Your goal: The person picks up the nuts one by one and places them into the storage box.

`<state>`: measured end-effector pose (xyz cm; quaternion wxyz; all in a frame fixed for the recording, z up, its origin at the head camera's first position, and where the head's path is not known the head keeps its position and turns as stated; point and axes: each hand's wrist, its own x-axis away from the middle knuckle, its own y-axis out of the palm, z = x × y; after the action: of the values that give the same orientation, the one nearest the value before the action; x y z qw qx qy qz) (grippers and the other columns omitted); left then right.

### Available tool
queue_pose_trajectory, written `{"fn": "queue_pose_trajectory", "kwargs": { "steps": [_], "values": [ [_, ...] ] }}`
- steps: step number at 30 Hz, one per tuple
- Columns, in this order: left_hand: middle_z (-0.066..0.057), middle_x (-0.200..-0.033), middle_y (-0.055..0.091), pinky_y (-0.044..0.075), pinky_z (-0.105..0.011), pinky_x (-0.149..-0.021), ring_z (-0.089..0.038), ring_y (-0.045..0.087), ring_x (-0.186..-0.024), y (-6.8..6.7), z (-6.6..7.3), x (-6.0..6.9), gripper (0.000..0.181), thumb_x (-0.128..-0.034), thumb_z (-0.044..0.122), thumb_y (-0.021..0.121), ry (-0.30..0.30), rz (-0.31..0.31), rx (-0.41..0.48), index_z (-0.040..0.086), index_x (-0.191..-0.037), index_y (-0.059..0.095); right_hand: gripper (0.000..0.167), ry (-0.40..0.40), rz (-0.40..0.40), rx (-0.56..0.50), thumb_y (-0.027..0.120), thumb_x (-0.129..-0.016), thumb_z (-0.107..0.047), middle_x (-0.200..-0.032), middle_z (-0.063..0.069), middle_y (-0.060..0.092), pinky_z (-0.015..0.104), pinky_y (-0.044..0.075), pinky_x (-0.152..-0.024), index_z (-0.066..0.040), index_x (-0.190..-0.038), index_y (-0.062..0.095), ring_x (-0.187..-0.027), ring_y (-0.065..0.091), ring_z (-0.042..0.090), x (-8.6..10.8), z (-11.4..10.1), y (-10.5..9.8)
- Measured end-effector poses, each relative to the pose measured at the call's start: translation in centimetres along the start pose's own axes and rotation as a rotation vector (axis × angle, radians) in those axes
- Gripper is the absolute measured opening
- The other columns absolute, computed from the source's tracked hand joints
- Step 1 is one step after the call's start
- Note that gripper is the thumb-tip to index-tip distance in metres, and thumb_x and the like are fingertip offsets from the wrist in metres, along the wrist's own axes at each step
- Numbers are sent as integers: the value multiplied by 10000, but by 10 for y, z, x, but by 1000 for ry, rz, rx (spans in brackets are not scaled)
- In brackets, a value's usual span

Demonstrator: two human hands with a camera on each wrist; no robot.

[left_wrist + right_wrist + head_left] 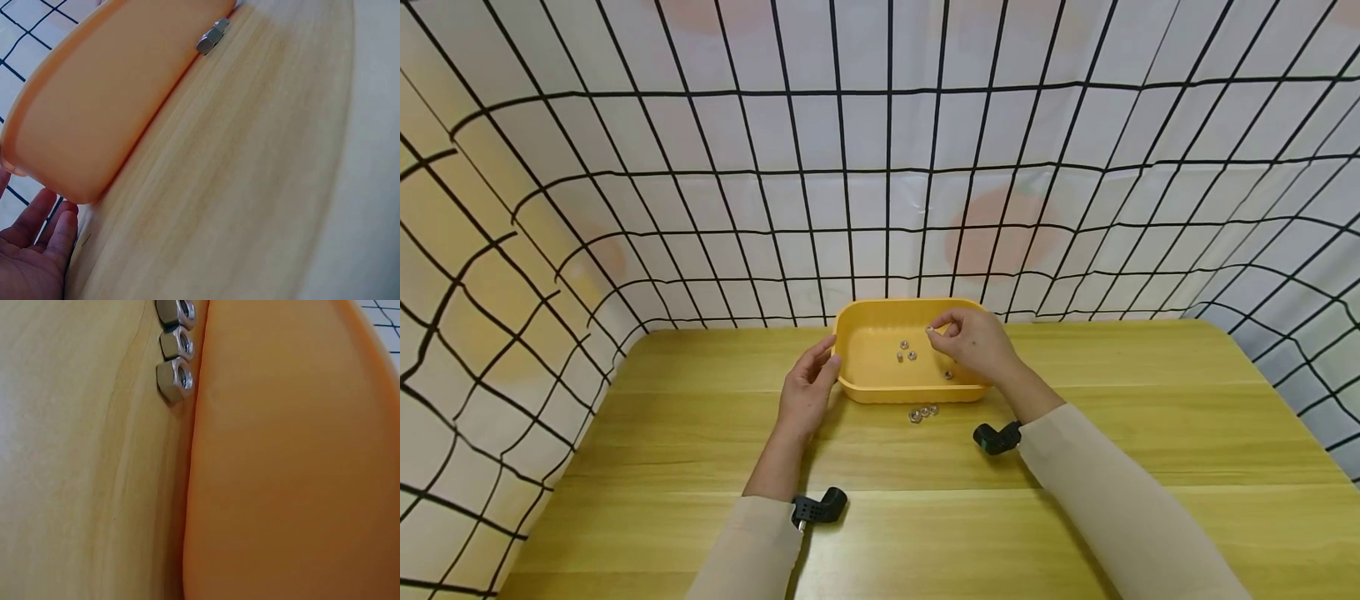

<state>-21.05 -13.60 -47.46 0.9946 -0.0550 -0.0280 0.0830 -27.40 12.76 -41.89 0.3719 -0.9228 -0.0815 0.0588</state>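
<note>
A yellow plastic bin stands on the table and looks orange in the wrist views. My left hand rests with relaxed fingers against the bin's left end; the left wrist view has its fingertips at the outer wall. Above the right part of the bin, my right hand pinches a small metal nut between thumb and fingertips. Several loose nuts lie on the bin floor, one nut apart near the front right. In front of the bin, three hex nuts sit in a touching row.
The wooden table reaches out on both sides of the bin and toward me. Behind it hangs a black grid net before a pale backdrop. Black wrist cameras stick out from both sleeves.
</note>
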Motion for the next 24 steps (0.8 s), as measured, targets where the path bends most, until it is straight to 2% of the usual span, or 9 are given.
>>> {"fn": "queue_pose_trajectory", "kwargs": {
  "steps": [11,24],
  "values": [
    [-108,-1440,589,463,-460,-1134,-265,544,-1347,-1,-1,0,389,-1034,315,610,-1,-7,3,285,-1422,609,184,5,-1,23,704,-950,-281,-782,19,678,271,437,-553,-123,-1041,733,-568,527,148,-7,1,4],
    [-106,-1452,583,466,-460,-1131,-259,548,-1343,0,0,0,391,-1037,306,602,-7,-13,9,283,-1427,603,190,26,0,-8,706,-948,-275,-782,20,691,255,414,-511,-124,-1062,731,-546,512,143,-5,1,4]
  ]
}}
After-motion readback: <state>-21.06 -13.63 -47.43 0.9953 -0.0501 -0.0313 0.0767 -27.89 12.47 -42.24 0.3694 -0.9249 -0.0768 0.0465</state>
